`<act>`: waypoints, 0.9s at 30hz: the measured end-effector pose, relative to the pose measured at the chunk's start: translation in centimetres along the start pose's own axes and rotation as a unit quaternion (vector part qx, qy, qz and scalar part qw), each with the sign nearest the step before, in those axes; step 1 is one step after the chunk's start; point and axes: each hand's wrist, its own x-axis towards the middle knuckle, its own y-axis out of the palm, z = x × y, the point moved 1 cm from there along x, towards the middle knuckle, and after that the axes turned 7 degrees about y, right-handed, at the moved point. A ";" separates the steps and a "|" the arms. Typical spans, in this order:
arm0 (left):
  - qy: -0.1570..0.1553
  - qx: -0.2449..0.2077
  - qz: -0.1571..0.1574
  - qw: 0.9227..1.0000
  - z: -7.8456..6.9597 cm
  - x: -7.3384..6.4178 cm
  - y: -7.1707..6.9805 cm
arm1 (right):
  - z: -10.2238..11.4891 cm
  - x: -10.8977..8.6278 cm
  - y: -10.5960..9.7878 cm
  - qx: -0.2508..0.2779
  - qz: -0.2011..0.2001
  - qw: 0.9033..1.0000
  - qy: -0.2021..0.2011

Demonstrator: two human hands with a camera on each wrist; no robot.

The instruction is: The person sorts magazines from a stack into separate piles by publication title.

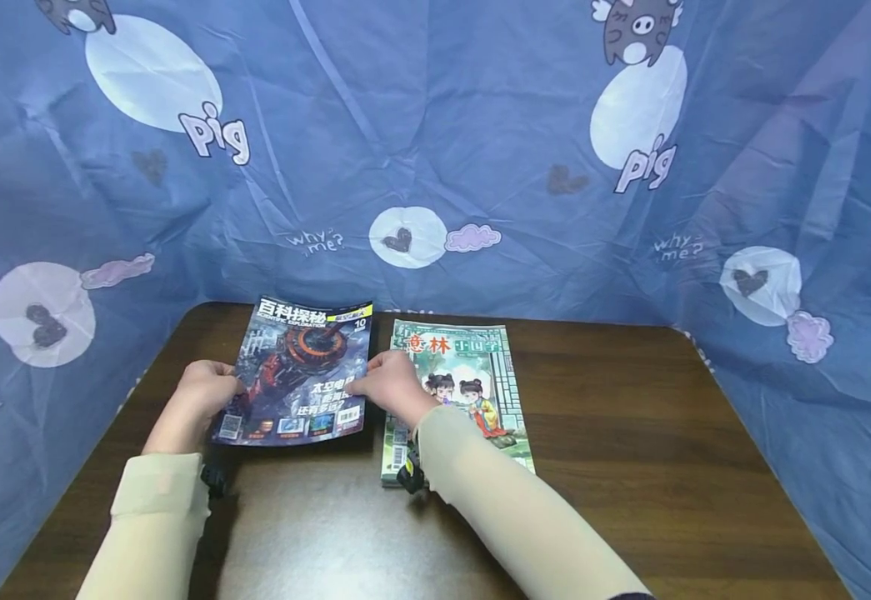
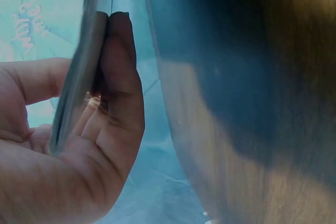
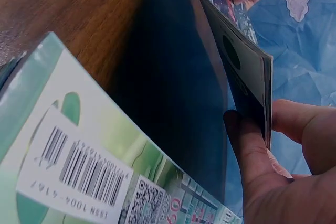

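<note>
A dark-covered magazine point(image 1: 303, 367) with white Chinese lettering and an orange ring shape is held by both hands, lifted off the table at the left. My left hand point(image 1: 206, 392) grips its left edge, thumb on the cover and fingers beneath, as the left wrist view shows with the hand point(image 2: 89, 114) around the magazine's edge point(image 2: 79, 72). My right hand point(image 1: 393, 387) pinches the right edge; in the right wrist view that hand point(image 3: 283, 166) has thumb and fingers on either face. Beside it, a green-covered magazine point(image 1: 513, 392) lies atop a stack, partly hidden by the right forearm.
The brown wooden table point(image 1: 615, 400) extends to the right of the green stack and in front of both. A blue printed cloth point(image 1: 435, 150) hangs behind and along the sides. The stack's barcode label point(image 3: 79, 166) shows close under the right wrist.
</note>
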 end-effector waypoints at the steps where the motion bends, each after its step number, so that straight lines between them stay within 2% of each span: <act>1: 0.002 0.006 -0.002 1.000 0.1 0.1 0.0 | 0.0 0.1 0.2 -0.002 -0.002 1.000 0.002; 6: 0.003 0.015 -0.007 1.000 0.3 0.5 -0.1 | 0.3 0.5 0.7 -0.005 -0.008 1.000 0.008; 11: -0.009 0.025 -0.013 1.000 0.4 0.6 -0.4 | 0.6 0.8 1.3 -0.012 -0.011 1.000 0.013; 20: -0.012 0.049 -0.020 0.999 -0.1 1.0 -0.6 | 0.7 1.0 1.6 0.054 0.012 0.997 0.047; 27: 0.000 0.052 -0.025 0.998 0.5 1.6 -0.4 | 0.3 1.3 2.3 0.036 0.005 0.998 0.050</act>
